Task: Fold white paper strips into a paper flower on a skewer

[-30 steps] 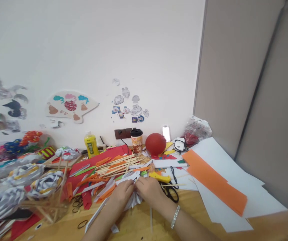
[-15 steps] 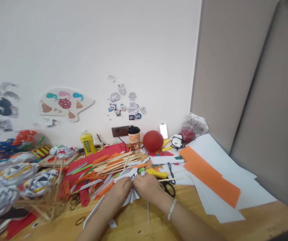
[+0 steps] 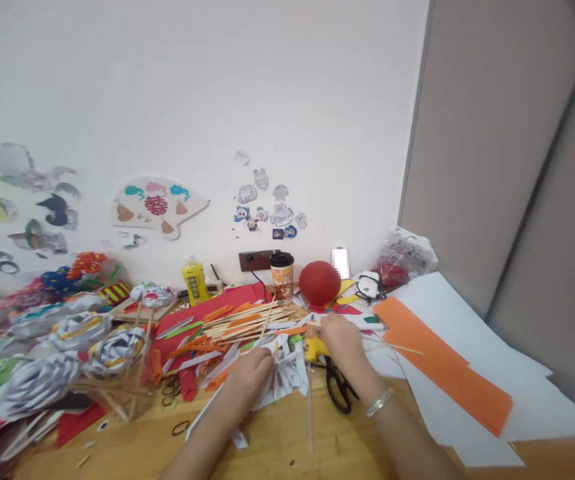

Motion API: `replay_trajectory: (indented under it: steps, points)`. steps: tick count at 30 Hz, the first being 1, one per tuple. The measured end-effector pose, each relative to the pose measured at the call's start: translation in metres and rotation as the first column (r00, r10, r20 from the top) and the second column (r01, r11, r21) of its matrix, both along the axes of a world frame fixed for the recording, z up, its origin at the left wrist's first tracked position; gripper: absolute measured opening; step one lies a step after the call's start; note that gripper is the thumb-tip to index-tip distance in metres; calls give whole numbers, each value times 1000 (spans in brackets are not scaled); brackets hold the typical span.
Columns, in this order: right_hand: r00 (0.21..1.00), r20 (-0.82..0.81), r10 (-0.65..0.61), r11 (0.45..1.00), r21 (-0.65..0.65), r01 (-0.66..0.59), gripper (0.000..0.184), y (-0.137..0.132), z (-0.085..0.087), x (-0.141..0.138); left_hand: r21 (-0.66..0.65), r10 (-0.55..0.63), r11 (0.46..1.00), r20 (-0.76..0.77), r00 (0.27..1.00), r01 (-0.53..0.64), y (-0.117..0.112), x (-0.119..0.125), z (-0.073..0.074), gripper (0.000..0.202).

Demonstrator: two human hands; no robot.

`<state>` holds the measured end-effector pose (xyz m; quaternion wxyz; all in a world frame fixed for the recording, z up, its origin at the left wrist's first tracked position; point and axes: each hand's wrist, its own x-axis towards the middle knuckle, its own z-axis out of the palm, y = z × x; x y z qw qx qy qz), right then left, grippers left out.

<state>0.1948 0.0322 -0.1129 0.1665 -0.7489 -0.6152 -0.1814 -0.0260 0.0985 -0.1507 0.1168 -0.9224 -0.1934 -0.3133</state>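
Note:
My left hand (image 3: 251, 375) is closed on the near left edge of a bunch of folded white paper (image 3: 287, 373), whose pleated strips fan out to the right. Its fingertips are partly hidden by the paper. To the right, my right hand (image 3: 342, 343) is closed with bent fingers over a yellow tool (image 3: 316, 348) that looks like a glue gun; the hand covers part of it. Black-handled scissors (image 3: 338, 389) lie just below that hand. On the table under the yellow tool is a thin translucent stick (image 3: 310, 413).
Wooden sticks (image 3: 247, 323) and coloured paper strips lie behind my hands. A lidded cup (image 3: 282, 277), a red balloon (image 3: 319, 285) and a yellow bottle (image 3: 195, 280) stand by the wall. White paper flowers (image 3: 117, 350) crowd the left; orange paper (image 3: 447, 367) lies on white sheets at right.
My right hand has left the white paper and moved right onto the yellow tool, which now sits turned. My left hand stays at the paper. The view has swung slightly left.

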Motion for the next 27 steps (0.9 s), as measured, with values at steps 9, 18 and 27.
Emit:
replay_trajectory:
  steps: [9,18,27]
  points:
    - [978,-156,-136,986,72,149,23,-11,9,37,-7,-19,1000,72,997,20,-7,2,1,20]
    - [-2,-937,350,834,313,-454,44,2,-26,-59,191,-61,982,380,923,-13,-2,-1,4,11]
    - [-121,-895,430,837,445,-317,35,10,-37,-67,280,-105,959,249,963,32,2,-8,-8,24]
